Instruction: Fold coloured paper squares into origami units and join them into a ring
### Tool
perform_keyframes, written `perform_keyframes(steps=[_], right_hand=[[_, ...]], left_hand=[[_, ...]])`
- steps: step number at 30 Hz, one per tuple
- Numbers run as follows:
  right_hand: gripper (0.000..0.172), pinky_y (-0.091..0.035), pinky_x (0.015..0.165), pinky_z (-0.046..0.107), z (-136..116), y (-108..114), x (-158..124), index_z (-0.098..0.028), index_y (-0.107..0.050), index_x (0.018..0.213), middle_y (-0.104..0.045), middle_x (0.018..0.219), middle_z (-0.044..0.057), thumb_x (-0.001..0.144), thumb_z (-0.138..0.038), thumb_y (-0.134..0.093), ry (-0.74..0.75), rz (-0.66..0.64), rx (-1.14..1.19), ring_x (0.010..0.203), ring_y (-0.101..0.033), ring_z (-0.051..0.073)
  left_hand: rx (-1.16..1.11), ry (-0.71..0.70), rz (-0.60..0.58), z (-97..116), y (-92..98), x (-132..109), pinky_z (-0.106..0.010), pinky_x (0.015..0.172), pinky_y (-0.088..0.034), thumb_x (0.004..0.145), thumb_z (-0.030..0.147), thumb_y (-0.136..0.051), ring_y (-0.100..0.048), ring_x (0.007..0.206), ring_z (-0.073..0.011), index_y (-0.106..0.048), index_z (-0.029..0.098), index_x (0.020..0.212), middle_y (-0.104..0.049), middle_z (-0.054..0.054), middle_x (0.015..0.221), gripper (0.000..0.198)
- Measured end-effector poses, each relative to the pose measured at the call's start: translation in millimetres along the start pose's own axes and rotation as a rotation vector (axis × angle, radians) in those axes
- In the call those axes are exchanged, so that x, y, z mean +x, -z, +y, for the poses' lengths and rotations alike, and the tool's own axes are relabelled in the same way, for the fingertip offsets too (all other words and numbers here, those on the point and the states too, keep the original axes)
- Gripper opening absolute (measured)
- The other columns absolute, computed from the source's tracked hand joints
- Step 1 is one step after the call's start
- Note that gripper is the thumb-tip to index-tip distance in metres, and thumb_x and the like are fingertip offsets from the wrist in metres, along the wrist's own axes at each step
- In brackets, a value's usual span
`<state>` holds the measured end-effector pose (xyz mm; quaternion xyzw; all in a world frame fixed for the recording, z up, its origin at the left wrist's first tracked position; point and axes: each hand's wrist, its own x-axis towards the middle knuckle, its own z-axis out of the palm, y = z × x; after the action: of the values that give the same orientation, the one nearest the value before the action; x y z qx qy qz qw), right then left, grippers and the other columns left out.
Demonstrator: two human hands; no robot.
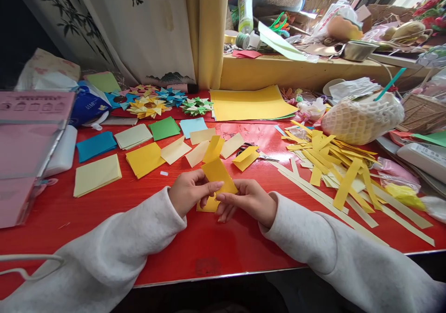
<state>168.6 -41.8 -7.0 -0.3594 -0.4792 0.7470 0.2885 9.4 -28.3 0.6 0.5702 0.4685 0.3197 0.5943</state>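
Observation:
Between both hands I hold a yellow piece of paper above the red table. My left hand pinches its left edge with thumb and fingers. At its lower right corner, my right hand grips it between thumb and fingers. Below the hands lies another yellow paper piece, partly covered by them. Just beyond are folded yellow papers and pale cream pieces. Scissors lie partly hidden behind one folded yellow piece. A stack of yellow paper rests to the left.
Blue, green and cream paper stacks lie at left. Folded paper rings and yellow sheets sit at the back. Cut paper strips pile up on the right, near a net-wrapped bundle. The table's front edge is close.

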Motion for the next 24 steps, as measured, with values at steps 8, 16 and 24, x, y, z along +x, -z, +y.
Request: perform_keyframes(steps=[8,16,24], right_hand=[[0.028,-0.048,0.044,0.025,-2.2,-6.1,-5.7,-0.010,-0.050,0.067,-0.060,0.053,0.003,0.066,-0.036,-0.060,-0.053,-0.047,-0.018,0.046,-0.060,0.014],[0.030,-0.048,0.042,0.023,0.1,-2.6,-1.6,-0.011,-0.050,0.079,-0.060,0.062,0.004,0.068,-0.038,-0.057,-0.036,-0.043,-0.026,0.046,-0.059,0.013],[0.025,-0.035,0.028,0.016,-4.1,-0.4,-0.1,-0.012,-0.049,0.070,-0.056,0.042,-0.002,0.067,-0.035,-0.058,-0.053,-0.055,-0.098,0.028,-0.046,0.007]], left_hand=[[-0.067,-0.118,0.353,14.2,29.9,9.6,-0.020,0.031,-0.034,0.065,0.031,-0.060,-0.043,0.031,-0.0065,-0.057,0.012,0.052,-0.055,0.000,0.048,0.023],[0.076,-0.037,0.010,6.0,7.5,-4.0,-0.020,0.036,-0.035,0.065,0.032,-0.060,-0.044,0.035,-0.0068,-0.057,0.014,0.052,-0.052,0.001,0.048,0.022],[0.030,-0.017,0.035,3.5,14.3,-1.8,-0.022,0.039,-0.038,0.068,0.036,-0.056,-0.046,0.033,-0.0087,-0.054,0.014,0.049,-0.050,0.001,0.041,0.029]])
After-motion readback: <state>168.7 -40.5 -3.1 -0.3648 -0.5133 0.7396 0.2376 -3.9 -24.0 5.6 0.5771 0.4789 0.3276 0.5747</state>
